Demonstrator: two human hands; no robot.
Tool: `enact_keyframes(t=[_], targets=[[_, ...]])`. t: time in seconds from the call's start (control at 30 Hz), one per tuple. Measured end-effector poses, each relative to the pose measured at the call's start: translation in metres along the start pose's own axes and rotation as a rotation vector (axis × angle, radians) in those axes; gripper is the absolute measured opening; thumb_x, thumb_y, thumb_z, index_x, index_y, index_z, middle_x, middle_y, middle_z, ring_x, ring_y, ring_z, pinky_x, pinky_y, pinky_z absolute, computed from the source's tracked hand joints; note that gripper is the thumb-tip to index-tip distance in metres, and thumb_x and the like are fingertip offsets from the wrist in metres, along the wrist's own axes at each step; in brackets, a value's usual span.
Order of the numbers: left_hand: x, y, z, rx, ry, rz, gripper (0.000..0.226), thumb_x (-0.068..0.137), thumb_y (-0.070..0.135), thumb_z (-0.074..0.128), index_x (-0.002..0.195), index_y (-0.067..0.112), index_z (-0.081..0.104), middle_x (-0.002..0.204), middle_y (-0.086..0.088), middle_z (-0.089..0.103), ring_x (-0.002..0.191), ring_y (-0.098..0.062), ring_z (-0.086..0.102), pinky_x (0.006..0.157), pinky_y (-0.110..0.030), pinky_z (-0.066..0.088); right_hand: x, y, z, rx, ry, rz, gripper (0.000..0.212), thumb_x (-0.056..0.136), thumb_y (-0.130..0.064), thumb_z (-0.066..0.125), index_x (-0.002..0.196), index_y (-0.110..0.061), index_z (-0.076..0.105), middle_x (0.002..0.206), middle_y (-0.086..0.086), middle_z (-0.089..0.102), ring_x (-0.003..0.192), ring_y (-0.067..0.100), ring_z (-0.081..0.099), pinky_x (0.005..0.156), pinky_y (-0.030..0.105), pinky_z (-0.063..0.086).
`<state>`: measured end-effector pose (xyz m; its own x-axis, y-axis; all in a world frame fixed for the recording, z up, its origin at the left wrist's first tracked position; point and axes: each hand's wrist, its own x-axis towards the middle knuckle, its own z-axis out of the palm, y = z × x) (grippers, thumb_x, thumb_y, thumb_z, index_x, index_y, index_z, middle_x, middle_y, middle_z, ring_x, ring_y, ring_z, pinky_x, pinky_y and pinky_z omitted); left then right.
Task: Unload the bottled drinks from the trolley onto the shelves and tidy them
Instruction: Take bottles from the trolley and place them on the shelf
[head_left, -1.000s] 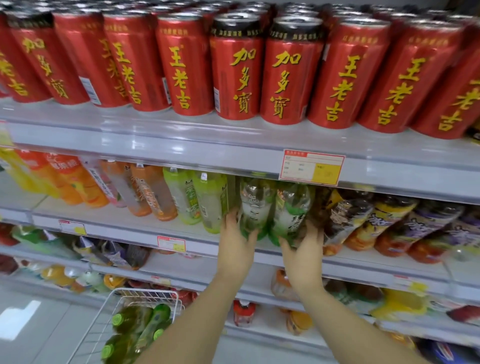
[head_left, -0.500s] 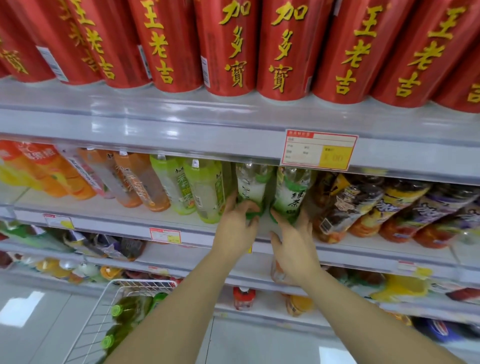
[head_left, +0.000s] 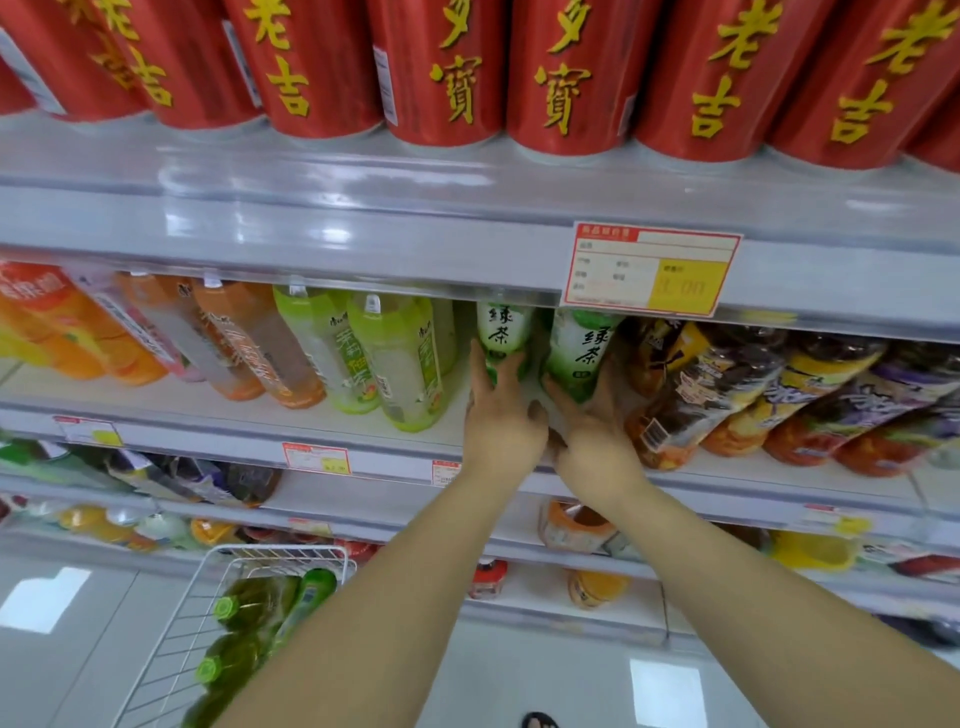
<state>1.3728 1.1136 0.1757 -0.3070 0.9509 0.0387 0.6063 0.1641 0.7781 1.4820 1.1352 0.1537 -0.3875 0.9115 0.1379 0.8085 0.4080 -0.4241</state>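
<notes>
Two green tea bottles stand side by side on the second shelf (head_left: 363, 431). My left hand (head_left: 501, 421) grips the base of the left green tea bottle (head_left: 504, 332), fingers curled round it. My right hand (head_left: 592, 436) grips the base of the right green tea bottle (head_left: 582, 348). The two hands touch each other at the shelf's front edge. At the lower left stands the white wire trolley (head_left: 208, 577), and several green-capped bottles (head_left: 249, 603) lie in it.
Red cans (head_left: 447, 67) line the top shelf, whose edge carries a price tag (head_left: 649, 270). Pale green bottles (head_left: 395, 358) stand left of my hands, dark-labelled bottles (head_left: 691, 384) right. Lower shelves hold more drinks. Grey floor lies below.
Both hands have moved closer together on the two green tea bottles, which now stand further forward with labels facing out. My view has moved nearer and tilted down.
</notes>
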Motion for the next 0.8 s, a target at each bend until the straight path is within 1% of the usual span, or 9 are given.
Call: enact_keyframes(t=[0.17,0.27,0.33,0.4,0.5,0.57,0.67,0.73,0.8], targets=[[0.043,0.003,-0.009,0.118,-0.158,0.011,0.063,0.091,0.006,0.047,0.146,0.029,0.026,0.157,-0.003,-0.012,0.123,-0.029,0.049,0.093,-0.032,0.042,0.020,0.001,-0.003,-0.038,-0.092,0.087,0.067,0.091,-0.016,0.049,0.145,-0.043,0.020,0.152,0.009,-0.026,0.144,0.032,0.002,0.105,0.036,0.040],[0.047,0.009,-0.017,0.193,-0.219,0.010,0.066,0.094,0.007,0.043,0.149,0.030,0.014,0.158,-0.006,-0.013,0.113,-0.028,0.056,0.078,-0.024,0.042,0.031,-0.003,-0.008,-0.073,-0.152,0.143,0.067,0.093,-0.017,0.046,0.145,-0.044,0.014,0.152,0.007,-0.029,0.145,0.030,0.000,0.107,0.034,0.034],[0.033,0.006,-0.022,0.189,-0.202,0.010,0.062,0.094,0.008,0.043,0.148,0.028,0.020,0.159,-0.004,-0.002,0.120,-0.025,0.051,0.074,-0.019,0.037,0.032,-0.006,-0.011,-0.067,-0.181,0.171,0.067,0.094,-0.016,0.045,0.146,-0.043,0.013,0.152,0.008,-0.029,0.145,0.030,0.001,0.106,0.033,0.035],[0.007,-0.006,-0.029,0.136,-0.128,0.091,0.053,0.092,0.006,0.045,0.142,0.021,0.037,0.154,-0.004,0.019,0.125,-0.022,0.045,0.083,-0.019,0.036,0.024,-0.008,-0.011,-0.029,-0.172,0.180,0.063,0.094,-0.016,0.043,0.146,-0.039,0.017,0.153,0.012,-0.025,0.145,0.030,0.004,0.105,0.032,0.038],[-0.051,-0.035,-0.049,-0.020,-0.024,0.214,0.038,0.089,0.000,0.047,0.122,0.015,0.058,0.132,-0.003,0.047,0.110,-0.013,0.050,0.086,-0.016,0.039,-0.010,-0.024,-0.011,-0.021,-0.036,0.062,0.050,0.092,-0.014,0.048,0.140,-0.027,0.040,0.155,0.023,-0.001,0.141,0.034,0.022,0.103,0.037,0.041],[-0.093,-0.061,-0.068,-0.049,0.034,0.228,0.031,0.089,0.000,0.048,0.112,0.015,0.063,0.116,0.002,0.056,0.101,-0.006,0.052,0.082,-0.011,0.039,-0.041,-0.042,-0.007,0.062,0.010,-0.057,0.041,0.088,-0.008,0.053,0.127,-0.021,0.057,0.151,0.019,0.023,0.133,0.035,0.033,0.105,0.039,0.037],[-0.155,-0.117,-0.096,-0.045,0.101,0.054,0.028,0.089,0.003,0.051,0.108,0.017,0.066,0.105,0.006,0.062,0.096,-0.006,0.057,0.083,-0.019,0.046,-0.085,-0.075,0.018,0.155,-0.050,-0.251,0.029,0.080,-0.005,0.059,0.106,-0.016,0.068,0.125,0.012,0.055,0.115,0.034,0.051,0.098,0.037,0.040],[-0.193,-0.156,-0.116,-0.037,0.163,-0.104,0.030,0.086,0.002,0.053,0.107,0.018,0.067,0.103,0.007,0.063,0.094,-0.005,0.058,0.085,-0.023,0.048,-0.105,-0.100,0.046,0.211,-0.150,-0.322,0.025,0.077,-0.008,0.058,0.098,-0.016,0.070,0.105,0.006,0.065,0.101,0.025,0.057,0.091,0.027,0.040],[-0.231,-0.192,-0.131,0.002,0.210,-0.287,0.030,0.088,0.001,0.053,0.106,0.021,0.066,0.102,0.011,0.062,0.090,-0.003,0.058,0.077,-0.016,0.046,-0.121,-0.126,0.077,0.230,-0.303,-0.363,0.024,0.079,-0.009,0.057,0.098,-0.016,0.071,0.099,0.002,0.067,0.096,0.020,0.057,0.088,0.026,0.042]])
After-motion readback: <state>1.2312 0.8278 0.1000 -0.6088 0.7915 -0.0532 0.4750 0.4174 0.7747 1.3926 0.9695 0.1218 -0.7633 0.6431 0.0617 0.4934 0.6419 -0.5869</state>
